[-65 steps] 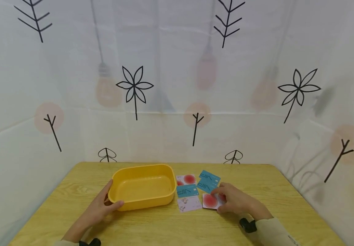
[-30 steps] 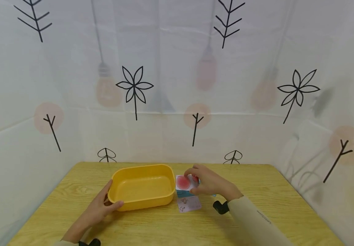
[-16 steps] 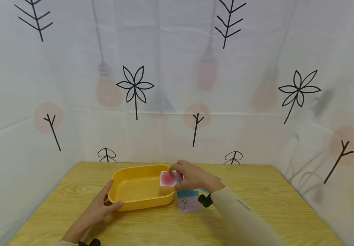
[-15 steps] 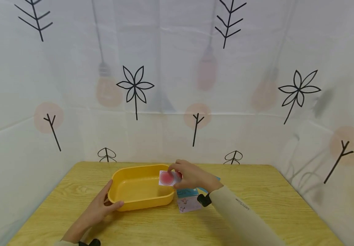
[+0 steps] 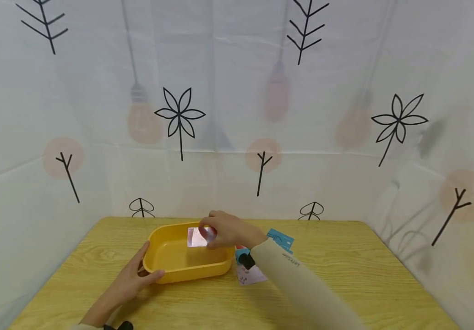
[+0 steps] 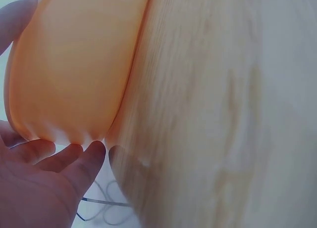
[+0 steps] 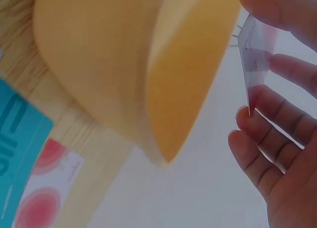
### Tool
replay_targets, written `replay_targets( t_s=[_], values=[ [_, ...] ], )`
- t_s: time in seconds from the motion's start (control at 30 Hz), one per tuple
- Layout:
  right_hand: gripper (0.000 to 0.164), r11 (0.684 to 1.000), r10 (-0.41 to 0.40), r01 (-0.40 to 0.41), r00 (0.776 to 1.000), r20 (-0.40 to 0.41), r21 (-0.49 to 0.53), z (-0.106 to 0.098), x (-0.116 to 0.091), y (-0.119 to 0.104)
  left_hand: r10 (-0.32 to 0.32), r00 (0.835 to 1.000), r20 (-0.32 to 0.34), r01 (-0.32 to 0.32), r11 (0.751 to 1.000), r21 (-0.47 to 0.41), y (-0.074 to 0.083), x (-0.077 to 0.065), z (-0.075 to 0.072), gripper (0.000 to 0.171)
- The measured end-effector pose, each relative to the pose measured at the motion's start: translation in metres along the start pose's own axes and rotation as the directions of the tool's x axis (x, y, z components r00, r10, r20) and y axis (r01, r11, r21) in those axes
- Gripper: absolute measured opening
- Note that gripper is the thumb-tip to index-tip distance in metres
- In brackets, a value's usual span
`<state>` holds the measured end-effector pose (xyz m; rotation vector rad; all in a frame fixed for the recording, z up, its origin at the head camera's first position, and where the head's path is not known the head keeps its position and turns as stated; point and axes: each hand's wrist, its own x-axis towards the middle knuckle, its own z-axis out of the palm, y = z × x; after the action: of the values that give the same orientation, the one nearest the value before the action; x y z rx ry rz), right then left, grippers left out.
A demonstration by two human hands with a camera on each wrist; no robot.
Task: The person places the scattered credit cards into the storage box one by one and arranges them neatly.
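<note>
Holding card [image 5: 194, 237] over tray [image 5: 179, 277]: right hand [image 5: 226, 230], card edge pinched between thumb and fingers. Left hand [image 5: 131, 277] grips tray's left end, thumb against near wall. Other cards [image 5: 251, 276] on desk [image 5: 389, 275], right of tray. Judgement: brace tray firmly, keep fingers clear of rim, lower card flat near base before loosening pinch; high drop may flip it.

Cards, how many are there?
6 at least: one card in the right hand, two overlapping blue cards by the sleeve; red-printed card, blue card, pale card beside the yellow tray. Some may be hidden.
</note>
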<state>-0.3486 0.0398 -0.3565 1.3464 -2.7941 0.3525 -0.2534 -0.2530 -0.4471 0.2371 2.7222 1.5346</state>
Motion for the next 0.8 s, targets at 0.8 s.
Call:
replay_targets(
  t_s=[0.8],
  values=[
    [0.038,0.995,0.025,-0.013,0.991,0.131,-0.098,0.023,0.071,-0.021,-0.029,0.999,0.018,0.029,1.0,-0.006,0.005,-0.001,-0.003,0.101]
  ],
)
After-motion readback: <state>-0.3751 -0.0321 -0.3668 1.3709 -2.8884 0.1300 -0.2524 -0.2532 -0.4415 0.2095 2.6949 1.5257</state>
